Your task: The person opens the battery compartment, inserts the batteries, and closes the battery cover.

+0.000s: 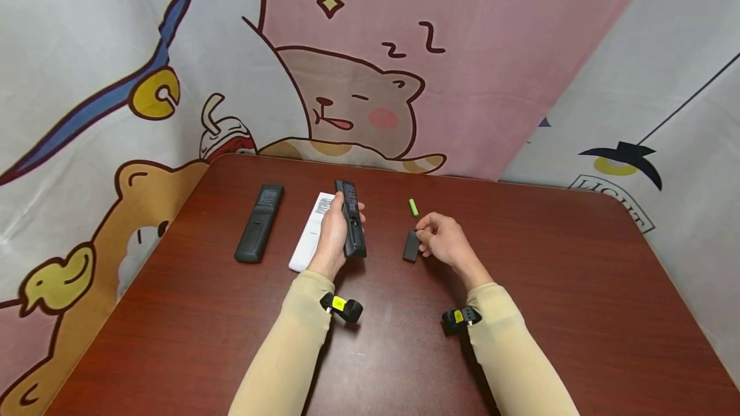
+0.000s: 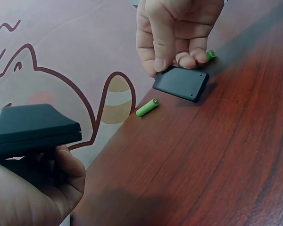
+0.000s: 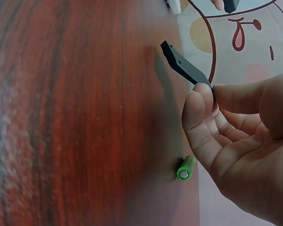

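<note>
My left hand (image 1: pixel 331 236) grips a black remote control (image 1: pixel 355 236), tilted up off the table, with its fingers wrapped behind it. To the right of it, my right hand (image 1: pixel 444 239) pinches a small black battery cover (image 1: pixel 411 246) between thumb and fingertips. The cover (image 3: pixel 184 66) is held by one end and stands clear of the tabletop in the right wrist view. A green battery (image 1: pixel 413 207) lies just beyond the cover. Another green battery (image 2: pixel 211 55) shows partly behind the right hand in the left wrist view.
A white remote control (image 1: pixel 305 246) lies beside and partly behind my left hand. Further left lies a second black remote control (image 1: pixel 258 226). The brown wooden table (image 1: pixel 578 294) ends at a cartoon-printed cloth (image 1: pixel 491 50) behind it.
</note>
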The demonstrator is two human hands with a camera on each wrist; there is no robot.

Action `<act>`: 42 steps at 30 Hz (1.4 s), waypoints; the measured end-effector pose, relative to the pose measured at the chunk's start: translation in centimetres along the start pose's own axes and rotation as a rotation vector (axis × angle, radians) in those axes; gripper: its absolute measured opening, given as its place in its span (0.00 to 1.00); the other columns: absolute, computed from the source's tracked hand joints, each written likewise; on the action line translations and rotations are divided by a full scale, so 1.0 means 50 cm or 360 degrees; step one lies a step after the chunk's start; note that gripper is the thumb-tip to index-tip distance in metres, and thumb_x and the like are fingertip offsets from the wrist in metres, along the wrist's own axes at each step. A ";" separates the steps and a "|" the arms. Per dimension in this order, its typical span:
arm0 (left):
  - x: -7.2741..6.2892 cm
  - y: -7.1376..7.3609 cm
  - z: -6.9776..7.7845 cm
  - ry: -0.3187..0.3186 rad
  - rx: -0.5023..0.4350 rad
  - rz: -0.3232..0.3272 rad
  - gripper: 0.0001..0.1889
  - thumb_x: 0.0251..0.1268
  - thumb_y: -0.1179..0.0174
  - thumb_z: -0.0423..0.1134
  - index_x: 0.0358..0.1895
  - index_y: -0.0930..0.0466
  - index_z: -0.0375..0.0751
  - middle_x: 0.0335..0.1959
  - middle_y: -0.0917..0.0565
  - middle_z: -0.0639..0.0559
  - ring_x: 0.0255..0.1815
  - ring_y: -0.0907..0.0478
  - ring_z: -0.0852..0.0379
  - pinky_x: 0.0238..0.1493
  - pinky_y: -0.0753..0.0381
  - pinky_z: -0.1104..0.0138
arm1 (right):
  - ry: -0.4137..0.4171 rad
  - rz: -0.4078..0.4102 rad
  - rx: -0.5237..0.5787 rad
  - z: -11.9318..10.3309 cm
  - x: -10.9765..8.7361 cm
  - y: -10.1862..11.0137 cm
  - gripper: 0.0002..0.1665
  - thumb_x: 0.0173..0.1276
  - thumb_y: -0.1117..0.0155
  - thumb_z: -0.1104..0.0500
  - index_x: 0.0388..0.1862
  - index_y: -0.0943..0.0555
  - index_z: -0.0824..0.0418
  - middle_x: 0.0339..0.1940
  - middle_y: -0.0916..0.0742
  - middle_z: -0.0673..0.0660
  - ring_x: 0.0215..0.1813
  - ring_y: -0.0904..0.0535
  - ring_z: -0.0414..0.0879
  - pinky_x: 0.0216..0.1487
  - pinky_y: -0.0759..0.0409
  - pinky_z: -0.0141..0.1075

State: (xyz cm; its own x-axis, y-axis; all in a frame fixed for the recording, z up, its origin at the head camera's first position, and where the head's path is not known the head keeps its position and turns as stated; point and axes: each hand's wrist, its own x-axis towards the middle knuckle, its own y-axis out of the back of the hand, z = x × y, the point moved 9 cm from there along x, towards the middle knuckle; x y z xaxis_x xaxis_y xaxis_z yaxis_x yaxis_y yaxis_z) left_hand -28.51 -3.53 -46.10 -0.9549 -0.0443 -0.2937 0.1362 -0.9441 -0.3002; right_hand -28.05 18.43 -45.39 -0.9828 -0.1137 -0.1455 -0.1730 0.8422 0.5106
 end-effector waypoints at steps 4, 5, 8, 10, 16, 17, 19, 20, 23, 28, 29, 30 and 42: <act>0.000 0.000 0.000 0.0006 0.0003 -0.0001 0.32 0.85 0.69 0.54 0.51 0.19 0.31 0.28 0.22 0.49 0.25 0.28 0.56 0.29 0.26 0.68 | -0.0018 -0.0026 -0.0037 0.001 0.002 -0.005 0.05 0.76 0.42 0.69 0.46 0.21 0.69 0.28 0.17 0.60 0.26 0.19 0.45 0.33 0.14 0.42; 0.000 0.000 0.000 0.0005 0.0003 0.0000 0.32 0.85 0.69 0.54 0.51 0.19 0.31 0.28 0.22 0.49 0.25 0.28 0.56 0.29 0.26 0.68 | -0.0019 -0.0031 -0.0043 0.001 0.003 -0.007 0.04 0.76 0.42 0.69 0.46 0.21 0.69 0.28 0.17 0.60 0.26 0.19 0.45 0.33 0.14 0.42; 0.000 0.001 0.001 0.0002 -0.0003 0.0003 0.32 0.85 0.69 0.54 0.50 0.19 0.31 0.28 0.22 0.48 0.25 0.28 0.56 0.29 0.26 0.68 | -0.0027 -0.0049 -0.0058 0.001 0.003 -0.011 0.04 0.76 0.41 0.69 0.45 0.21 0.69 0.27 0.17 0.60 0.26 0.18 0.46 0.32 0.14 0.41; -0.001 0.001 0.001 0.0000 -0.0004 0.0005 0.32 0.85 0.69 0.54 0.50 0.19 0.31 0.28 0.22 0.49 0.24 0.28 0.56 0.29 0.26 0.67 | -0.0033 -0.0061 -0.0086 0.001 0.004 -0.013 0.04 0.75 0.40 0.69 0.45 0.21 0.69 0.28 0.17 0.60 0.26 0.17 0.46 0.32 0.14 0.41; -0.002 0.002 0.001 -0.0012 0.0007 -0.0001 0.33 0.85 0.69 0.54 0.50 0.19 0.31 0.28 0.22 0.49 0.25 0.28 0.57 0.29 0.26 0.67 | -0.0004 -0.0092 -0.0226 -0.002 0.006 -0.020 0.07 0.70 0.35 0.70 0.46 0.20 0.68 0.30 0.15 0.60 0.26 0.16 0.47 0.30 0.17 0.37; -0.002 0.002 0.001 -0.0014 0.0011 -0.0002 0.33 0.85 0.70 0.54 0.51 0.19 0.31 0.28 0.22 0.49 0.25 0.28 0.57 0.30 0.26 0.67 | 0.0003 -0.0090 -0.0247 -0.004 0.007 -0.020 0.07 0.69 0.35 0.70 0.45 0.20 0.68 0.30 0.14 0.60 0.26 0.16 0.47 0.30 0.17 0.36; -0.002 0.002 0.001 -0.0015 0.0012 -0.0003 0.33 0.85 0.70 0.54 0.51 0.19 0.31 0.28 0.22 0.49 0.25 0.28 0.57 0.29 0.26 0.67 | 0.0027 -0.0087 -0.0294 -0.008 0.007 -0.021 0.08 0.69 0.34 0.70 0.45 0.20 0.68 0.31 0.14 0.60 0.26 0.17 0.47 0.29 0.18 0.36; -0.002 0.003 0.002 -0.0016 0.0010 -0.0004 0.33 0.85 0.70 0.54 0.51 0.19 0.31 0.28 0.22 0.49 0.25 0.28 0.57 0.29 0.26 0.67 | 0.0036 -0.0085 -0.0318 -0.010 0.007 -0.022 0.08 0.69 0.34 0.70 0.45 0.20 0.68 0.30 0.14 0.60 0.26 0.17 0.46 0.29 0.18 0.36; -0.003 0.002 0.004 -0.0016 0.0005 -0.0007 0.33 0.85 0.69 0.54 0.51 0.20 0.31 0.28 0.22 0.49 0.25 0.28 0.56 0.29 0.26 0.67 | 0.0045 -0.0081 -0.0375 -0.012 0.008 -0.026 0.07 0.68 0.33 0.70 0.44 0.19 0.68 0.30 0.14 0.59 0.26 0.18 0.45 0.29 0.18 0.36; -0.002 0.003 0.004 -0.0012 0.0002 -0.0008 0.32 0.86 0.69 0.54 0.51 0.20 0.31 0.29 0.22 0.49 0.26 0.28 0.55 0.30 0.26 0.67 | 0.0039 -0.0086 -0.0419 -0.008 0.011 -0.030 0.07 0.67 0.31 0.70 0.43 0.19 0.67 0.30 0.15 0.59 0.26 0.18 0.45 0.29 0.17 0.35; -0.002 0.003 0.004 -0.0010 0.0004 -0.0009 0.32 0.86 0.69 0.54 0.51 0.20 0.31 0.29 0.22 0.49 0.27 0.28 0.55 0.30 0.26 0.67 | 0.0037 -0.0086 -0.0420 -0.008 0.011 -0.030 0.07 0.67 0.31 0.70 0.43 0.18 0.68 0.30 0.15 0.59 0.26 0.18 0.45 0.29 0.17 0.36; -0.002 0.003 0.003 -0.0008 0.0007 -0.0009 0.32 0.86 0.69 0.54 0.51 0.20 0.32 0.29 0.22 0.49 0.27 0.28 0.55 0.30 0.26 0.67 | 0.0034 -0.0083 -0.0421 -0.007 0.012 -0.030 0.07 0.67 0.31 0.70 0.43 0.18 0.67 0.30 0.14 0.59 0.26 0.18 0.45 0.29 0.17 0.36; -0.001 0.005 0.003 -0.0008 0.0016 -0.0012 0.32 0.86 0.69 0.55 0.52 0.20 0.32 0.29 0.22 0.49 0.28 0.27 0.54 0.31 0.25 0.67 | 0.0046 0.0107 -0.0431 -0.010 0.018 -0.005 0.02 0.73 0.34 0.66 0.38 0.17 0.64 0.23 0.14 0.56 0.26 0.18 0.44 0.29 0.21 0.34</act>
State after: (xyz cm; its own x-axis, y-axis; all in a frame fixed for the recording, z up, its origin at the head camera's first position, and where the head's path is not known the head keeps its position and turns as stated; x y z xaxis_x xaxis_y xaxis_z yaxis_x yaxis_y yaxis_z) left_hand -28.47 -3.81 -46.00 -0.9572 -0.0386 -0.2868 0.1261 -0.9476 -0.2936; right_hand -28.93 17.86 -45.23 -0.9934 -0.0809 -0.0812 -0.1145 0.6772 0.7268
